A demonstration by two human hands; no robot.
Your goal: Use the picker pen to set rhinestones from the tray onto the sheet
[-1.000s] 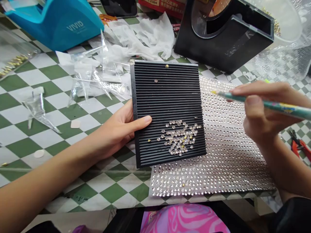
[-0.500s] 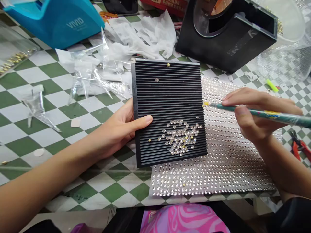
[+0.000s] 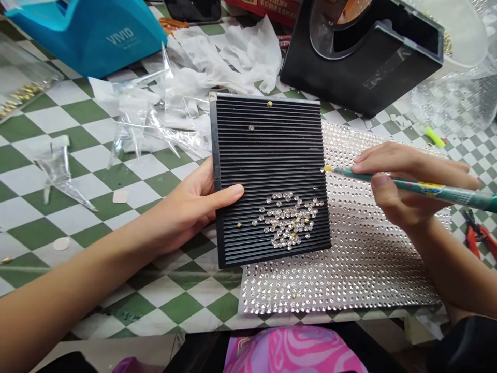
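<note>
From the head camera, a black ridged sorting tray (image 3: 267,150) is held up off the table by the left hand (image 3: 190,204). The thumb lies flat across the tray's lower left face, and the other fingers are hidden beneath it, so the hand grips the tray by its edge. A loose cluster of clear rhinestones (image 3: 287,220) with a few yellow ones sits in the lower half of the tray, among the ridges. Two single stones (image 3: 269,103) lie apart near its top edge.

Just right of the tray, the right hand (image 3: 411,186) pinches a teal wax pencil (image 3: 446,190) between thumb and fingers, the other fingers curled lightly. The pencil's yellow tip (image 3: 328,168) points left, just beside the tray's right edge. Whether it carries a stone is too small to tell. Under that hand, and partly under the tray, lies a sheet of rhinestones (image 3: 349,280) set in rows.

The tray is above a green-and-white checked tablecloth (image 3: 58,116). Crumpled tissue (image 3: 240,57) and clear plastic scraps (image 3: 58,173) lie to its left and beyond it, with a blue tape dispenser (image 3: 85,41) further off. A black dispenser (image 3: 361,62) stands beyond the tray. Red-handled pliers (image 3: 476,241) rest well to its right.
</note>
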